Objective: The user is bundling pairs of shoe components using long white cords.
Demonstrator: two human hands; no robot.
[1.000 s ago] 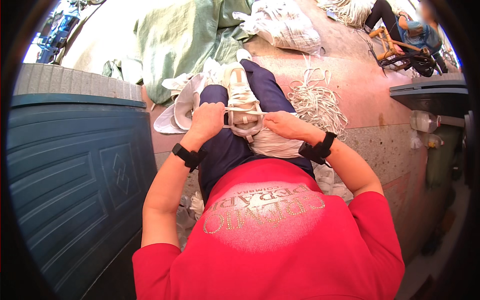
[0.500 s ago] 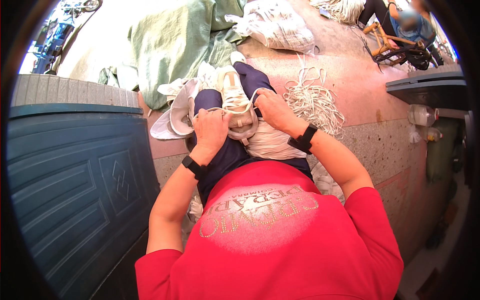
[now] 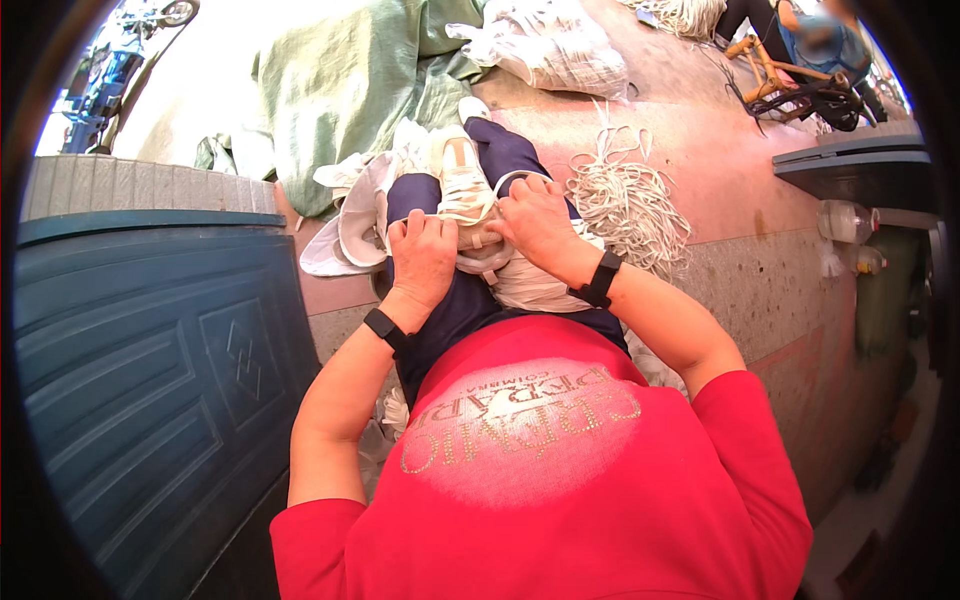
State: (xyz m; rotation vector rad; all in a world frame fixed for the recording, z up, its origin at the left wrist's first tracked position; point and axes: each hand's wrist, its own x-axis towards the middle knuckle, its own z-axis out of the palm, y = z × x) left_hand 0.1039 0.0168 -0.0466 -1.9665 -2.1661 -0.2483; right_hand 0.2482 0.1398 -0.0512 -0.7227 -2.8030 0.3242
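A beige and white shoe upper [image 3: 464, 182], threaded with pale laces, lies over my dark-trousered lap with its toe end toward me. My left hand [image 3: 424, 258] is closed at its left edge, pinching a shoelace by the eyelets. On the other side my right hand [image 3: 540, 222] is closed on a shoelace, which arcs up in a small loop above the knuckles. The fingertips of both hands partly hide the lacing. Under my right wrist a thick bundle of white laces [image 3: 538, 285] rests on my lap. More white and grey shoe uppers [image 3: 360, 222] are stacked by my left knee.
Loose laces [image 3: 630, 205] are heaped on the floor to the right. Ahead lie a green tarp [image 3: 335, 85] and a white plastic bag [image 3: 545, 45]. A blue panelled door [image 3: 160, 350] stands at left. Another person [image 3: 825, 45] sits far right behind an orange frame [image 3: 765, 78].
My right hand has moved left, closer to the shoe upper and my left hand. The left hand has shifted only slightly and stays closed at the shoe's edge.
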